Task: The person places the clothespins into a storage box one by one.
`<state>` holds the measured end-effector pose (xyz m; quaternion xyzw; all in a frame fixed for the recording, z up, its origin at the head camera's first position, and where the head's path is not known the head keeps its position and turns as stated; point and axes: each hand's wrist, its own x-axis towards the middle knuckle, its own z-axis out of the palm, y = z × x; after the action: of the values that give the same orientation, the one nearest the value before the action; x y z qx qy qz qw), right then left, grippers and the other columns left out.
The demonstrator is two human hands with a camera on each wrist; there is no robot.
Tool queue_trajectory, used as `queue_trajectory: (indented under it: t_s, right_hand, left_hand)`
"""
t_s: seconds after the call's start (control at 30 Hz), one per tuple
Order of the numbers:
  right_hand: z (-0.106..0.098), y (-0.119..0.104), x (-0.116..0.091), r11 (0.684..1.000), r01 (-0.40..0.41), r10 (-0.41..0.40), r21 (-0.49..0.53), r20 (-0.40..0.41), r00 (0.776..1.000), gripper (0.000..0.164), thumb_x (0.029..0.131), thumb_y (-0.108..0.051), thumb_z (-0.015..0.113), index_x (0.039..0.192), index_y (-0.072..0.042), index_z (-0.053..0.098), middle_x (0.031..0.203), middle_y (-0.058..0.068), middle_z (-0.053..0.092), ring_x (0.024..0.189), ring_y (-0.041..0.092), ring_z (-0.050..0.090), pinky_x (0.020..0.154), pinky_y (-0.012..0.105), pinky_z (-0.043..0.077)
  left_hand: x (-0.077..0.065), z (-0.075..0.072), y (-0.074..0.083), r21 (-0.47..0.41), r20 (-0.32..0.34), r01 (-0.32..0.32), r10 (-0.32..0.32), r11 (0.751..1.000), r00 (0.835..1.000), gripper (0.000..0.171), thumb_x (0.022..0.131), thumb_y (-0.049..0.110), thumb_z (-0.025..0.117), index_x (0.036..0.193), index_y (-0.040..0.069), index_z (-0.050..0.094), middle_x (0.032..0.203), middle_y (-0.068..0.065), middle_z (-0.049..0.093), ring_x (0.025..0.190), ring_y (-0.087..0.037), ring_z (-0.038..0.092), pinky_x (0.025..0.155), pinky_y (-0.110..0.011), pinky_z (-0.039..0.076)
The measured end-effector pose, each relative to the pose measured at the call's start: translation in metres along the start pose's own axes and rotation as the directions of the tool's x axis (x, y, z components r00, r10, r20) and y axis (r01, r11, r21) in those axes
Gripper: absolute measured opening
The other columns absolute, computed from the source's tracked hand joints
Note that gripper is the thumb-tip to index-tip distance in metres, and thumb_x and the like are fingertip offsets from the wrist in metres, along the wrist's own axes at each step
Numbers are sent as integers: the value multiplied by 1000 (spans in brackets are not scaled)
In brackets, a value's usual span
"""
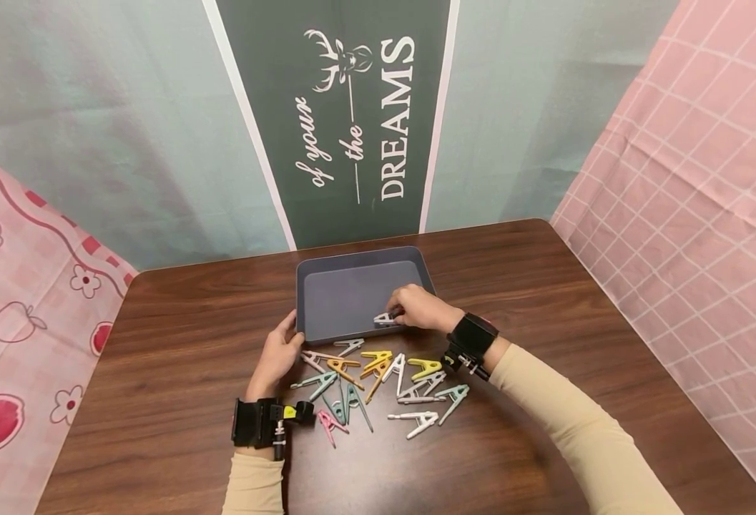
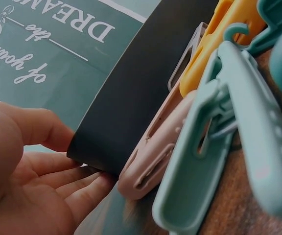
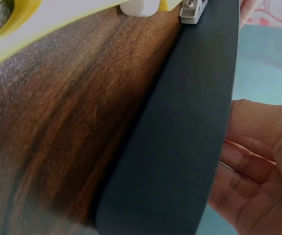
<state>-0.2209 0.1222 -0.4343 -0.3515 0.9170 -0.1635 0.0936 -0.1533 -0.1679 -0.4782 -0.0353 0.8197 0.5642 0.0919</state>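
Note:
A shallow grey tray (image 1: 335, 297) lies on the table. My left hand (image 1: 279, 356) grips its near left corner, thumb at the rim and fingers along the outside, as the left wrist view shows. Over the tray's near right part, my right hand (image 1: 421, 307) pinches a white clothespin (image 1: 383, 319). In the right wrist view the tray's dark wall (image 3: 175, 117) hides that clothespin and the fingertips. Several loose clothespins are spread in front of the tray, among them a mint one (image 2: 199, 166), a pale pink one (image 2: 148, 174) and a yellow one (image 1: 425, 368).
The brown wooden table (image 1: 500, 272) bears everything. A green curtain (image 1: 506, 107) with printed lettering hangs behind it. Pink patterned cloths hang at the left (image 1: 30, 322) and the right (image 1: 693, 179). Each wrist wears a black strap with a small camera.

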Motion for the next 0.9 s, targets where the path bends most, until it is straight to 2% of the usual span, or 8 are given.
queue_trajectory:
  t_s: [0.3, 0.43, 0.5, 0.6, 0.7, 0.77, 0.9]
  right_hand:
    - [-2, -2, 5, 1000, -5, 5, -1, 50, 999, 17, 82, -4, 71, 98, -4, 76, 97, 11, 74, 89, 22, 70, 78, 32, 57]
    - [-3, -3, 7, 1000, -13, 14, -13, 74, 997, 18, 81, -4, 72, 98, -3, 76, 98, 11, 74, 91, 24, 70, 80, 33, 58]
    - [-3, -3, 9, 1000, -7, 9, -29, 76, 997, 18, 80, -3, 72, 98, -3, 76, 99, 12, 74, 91, 24, 71, 80, 32, 58]
    - [-2, -3, 11, 999, 1, 3, -44, 74, 997, 18, 78, -3, 72, 96, -3, 76, 97, 12, 75, 90, 23, 71, 79, 32, 58]
    - [-1, -2, 12, 999, 2, 2, -54, 73, 997, 17, 77, -3, 74, 93, -3, 77, 95, 11, 75, 88, 23, 71, 79, 33, 58]
    - [-1, -2, 13, 999, -5, 9, -52, 75, 997, 16, 76, -3, 74, 93, -3, 77, 94, 11, 75, 87, 22, 70, 78, 33, 58]
    - [0, -2, 13, 999, -21, 24, -40, 82, 996, 17, 76, -3, 74, 93, -3, 76, 94, 11, 75, 88, 22, 70, 79, 32, 58]
  left_hand:
    - [0, 0, 1, -13, -1, -1, 1, 1000, 1000, 61, 97, 1, 42, 153, -1, 19, 155, -26, 30, 141, -37, 39, 111, -42, 38]
    - [0, 0, 1, -5, 0, 0, 0, 1000, 1000, 60, 97, 2, 42, 153, 0, 19, 156, -26, 30, 141, -37, 38, 109, -37, 40]
    - [-1, 0, 1, -10, 0, -3, 2, 1000, 1000, 60, 97, 2, 41, 153, -1, 20, 155, -27, 31, 139, -37, 41, 102, -28, 44]
    - [-1, 0, 1, -38, -4, -12, 12, 999, 1000, 59, 97, 1, 41, 152, -2, 21, 150, -30, 37, 131, -35, 50, 84, -14, 46]
    - [0, 1, 2, -65, -10, -21, 21, 998, 1000, 59, 96, 0, 41, 152, -4, 21, 145, -33, 43, 113, -28, 56, 67, -12, 43]
    - [0, 1, 2, -65, -16, -15, 14, 998, 1000, 59, 96, 0, 41, 152, -3, 22, 144, -32, 44, 106, -24, 56, 63, -13, 42]
    - [1, 1, 1, -53, -18, 0, -1, 999, 1000, 59, 96, 1, 42, 152, -1, 22, 145, -30, 45, 105, -22, 56, 64, -12, 41]
